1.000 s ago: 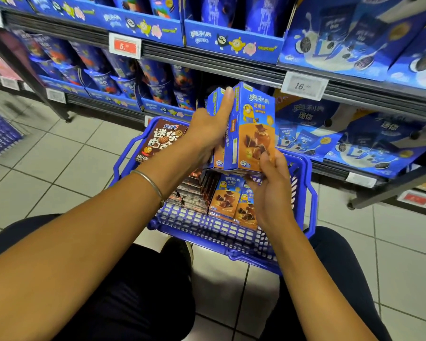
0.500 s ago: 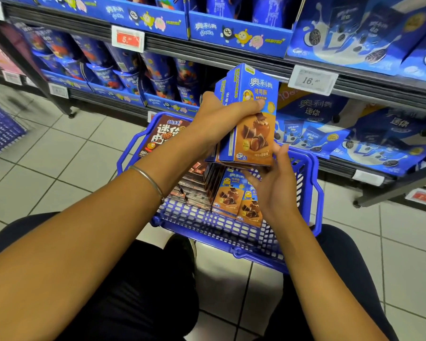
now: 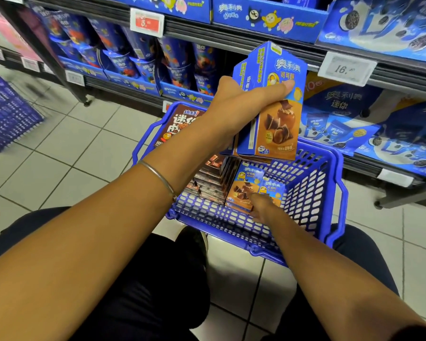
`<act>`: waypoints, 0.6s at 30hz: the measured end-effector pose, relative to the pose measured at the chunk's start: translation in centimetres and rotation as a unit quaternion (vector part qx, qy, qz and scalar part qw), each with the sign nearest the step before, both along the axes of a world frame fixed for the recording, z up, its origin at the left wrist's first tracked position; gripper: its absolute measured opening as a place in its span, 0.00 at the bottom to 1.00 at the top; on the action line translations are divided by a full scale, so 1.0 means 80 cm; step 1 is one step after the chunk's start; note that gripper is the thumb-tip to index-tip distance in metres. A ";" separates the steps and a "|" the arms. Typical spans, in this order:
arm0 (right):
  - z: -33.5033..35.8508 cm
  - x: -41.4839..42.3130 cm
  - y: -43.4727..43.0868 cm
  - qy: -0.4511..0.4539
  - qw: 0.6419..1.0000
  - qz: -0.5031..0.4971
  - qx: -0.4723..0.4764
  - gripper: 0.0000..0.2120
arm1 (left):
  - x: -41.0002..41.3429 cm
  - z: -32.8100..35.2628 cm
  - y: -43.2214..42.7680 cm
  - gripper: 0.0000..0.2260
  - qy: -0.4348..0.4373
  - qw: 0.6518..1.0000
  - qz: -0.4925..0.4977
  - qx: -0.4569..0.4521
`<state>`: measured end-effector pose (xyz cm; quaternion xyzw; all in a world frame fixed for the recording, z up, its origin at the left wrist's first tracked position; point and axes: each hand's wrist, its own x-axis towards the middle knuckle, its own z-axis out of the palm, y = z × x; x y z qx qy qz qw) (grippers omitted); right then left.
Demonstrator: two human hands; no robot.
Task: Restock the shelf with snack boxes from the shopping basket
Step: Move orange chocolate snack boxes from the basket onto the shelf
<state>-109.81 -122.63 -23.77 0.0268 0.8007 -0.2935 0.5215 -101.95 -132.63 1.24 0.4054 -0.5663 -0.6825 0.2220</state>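
My left hand point(image 3: 234, 104) grips a small bunch of blue-and-orange snack boxes point(image 3: 277, 124), held upright above the blue shopping basket point(image 3: 310, 193), thumb across the front box. My right hand point(image 3: 261, 207) reaches down into the basket and touches the two blue-and-orange boxes point(image 3: 246, 188) standing there; its fingertips are blurred. A stack of brown boxes point(image 3: 212, 178) and a large brown box point(image 3: 180, 124) fill the basket's left side. The shelf point(image 3: 256, 43) with blue snack packs runs behind the basket.
Price tags point(image 3: 346, 68) hang on the shelf rails. Blue cup snacks point(image 3: 177, 62) fill the lower left shelf, large blue cookie packs point(image 3: 354, 119) the lower right. A second blue basket point(image 3: 3, 114) stands on the tiled floor at left. My dark-trousered knees flank the basket.
My right hand let go of the held boxes and dropped into the basket onto the boxes there. My left hand keeps the bunch, tilted and a little higher.
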 end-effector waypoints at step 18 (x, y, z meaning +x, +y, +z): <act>0.058 -0.009 0.022 -0.050 0.948 -0.233 -0.210 0.13 | 0.000 0.001 -0.012 0.23 -0.011 1.000 -0.004 0.000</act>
